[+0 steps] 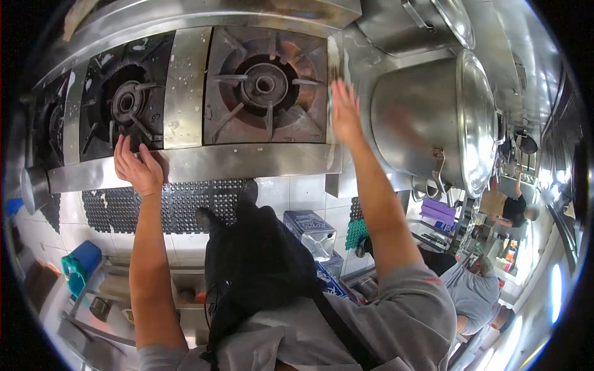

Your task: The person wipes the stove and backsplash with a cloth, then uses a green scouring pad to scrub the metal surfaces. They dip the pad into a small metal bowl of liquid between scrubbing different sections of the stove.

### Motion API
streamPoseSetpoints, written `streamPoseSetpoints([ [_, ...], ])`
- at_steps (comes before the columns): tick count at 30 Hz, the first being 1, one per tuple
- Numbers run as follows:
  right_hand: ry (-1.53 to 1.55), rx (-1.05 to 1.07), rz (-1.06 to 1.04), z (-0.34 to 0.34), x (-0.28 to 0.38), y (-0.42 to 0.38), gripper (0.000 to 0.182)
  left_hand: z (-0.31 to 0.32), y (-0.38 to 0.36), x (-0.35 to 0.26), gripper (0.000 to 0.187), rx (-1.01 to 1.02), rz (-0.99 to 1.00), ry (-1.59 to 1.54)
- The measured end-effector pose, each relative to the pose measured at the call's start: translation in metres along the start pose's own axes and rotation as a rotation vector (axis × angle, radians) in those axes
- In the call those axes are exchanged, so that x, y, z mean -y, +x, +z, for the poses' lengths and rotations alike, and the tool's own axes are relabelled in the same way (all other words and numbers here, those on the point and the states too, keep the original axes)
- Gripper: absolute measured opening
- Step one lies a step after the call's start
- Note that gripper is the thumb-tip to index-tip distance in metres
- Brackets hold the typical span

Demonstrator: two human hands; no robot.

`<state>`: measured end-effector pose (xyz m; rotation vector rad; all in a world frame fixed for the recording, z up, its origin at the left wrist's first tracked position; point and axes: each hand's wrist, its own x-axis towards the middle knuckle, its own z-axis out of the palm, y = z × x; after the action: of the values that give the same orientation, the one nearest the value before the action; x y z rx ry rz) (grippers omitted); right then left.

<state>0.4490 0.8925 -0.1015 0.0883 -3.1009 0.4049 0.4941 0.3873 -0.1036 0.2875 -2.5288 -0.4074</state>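
Note:
My left hand [139, 168] hovers at the front edge of the steel gas range [241, 162], fingers stretched out and holding nothing. Its fingertips overlap the lower edge of the middle burner [127, 102]. At the range's right side, my right hand [346, 114] is extended flat and slightly blurred, with nothing in it. It lies between the right burner [266, 85], which has a brown, heat-marked plate, and a large lidded steel stockpot [417, 114]. White foamy spots and wet marks show on the range's steel strips [184, 93]. Neither burner has a pot on it.
Another big pot [405, 28] stands behind the stockpot. Black rubber matting [179, 201] covers part of the tiled floor, with boxed tins [311, 234] beside me. One co-worker in grey [470, 294] is close on my right; another person [513, 207] is farther back.

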Motion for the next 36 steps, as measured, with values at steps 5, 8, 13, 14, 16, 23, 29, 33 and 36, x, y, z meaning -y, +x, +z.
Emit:
streamPoseSetpoints([
  [5, -0.011, -0.042, 0.043, 0.007, -0.012, 0.112, 0.05, 0.001, 0.0, 0.003, 0.039, -0.023, 0.029, -0.022],
  [8, 0.077, -0.114, -0.118, 0.026, -0.033, 0.058, 0.049, 0.002, -0.003, 0.005, 0.039, -0.014, 0.028, -0.055],
  [13, 0.047, 0.001, -0.007, 0.006, 0.01, -0.056, 0.05, 0.0, -0.001, 0.009, 0.038, -0.013, 0.002, -0.086],
  [14, 0.038, 0.003, 0.034, 0.007, 0.01, -0.058, 0.05, 0.001, -0.001, 0.01, 0.038, -0.008, 0.017, -0.093],
  [16, -0.018, -0.013, 0.036, 0.008, -0.001, -0.001, 0.05, 0.001, -0.001, 0.008, 0.038, 0.003, 0.013, -0.099],
  [23, 0.017, -0.09, -0.004, 0.025, -0.032, 0.103, 0.049, 0.002, -0.005, 0.008, 0.037, -0.024, 0.017, -0.089],
  [29, -0.019, 0.061, 0.084, 0.005, 0.022, -0.061, 0.051, -0.001, -0.002, 0.01, 0.039, 0.009, 0.011, -0.122],
  [33, -0.049, -0.023, 0.037, 0.011, -0.003, 0.023, 0.051, 0.0, -0.001, 0.008, 0.04, -0.011, 0.038, -0.154],
  [36, -0.062, -0.05, 0.09, 0.015, -0.02, 0.124, 0.05, 0.001, -0.002, 0.008, 0.04, -0.023, 0.038, -0.114],
])
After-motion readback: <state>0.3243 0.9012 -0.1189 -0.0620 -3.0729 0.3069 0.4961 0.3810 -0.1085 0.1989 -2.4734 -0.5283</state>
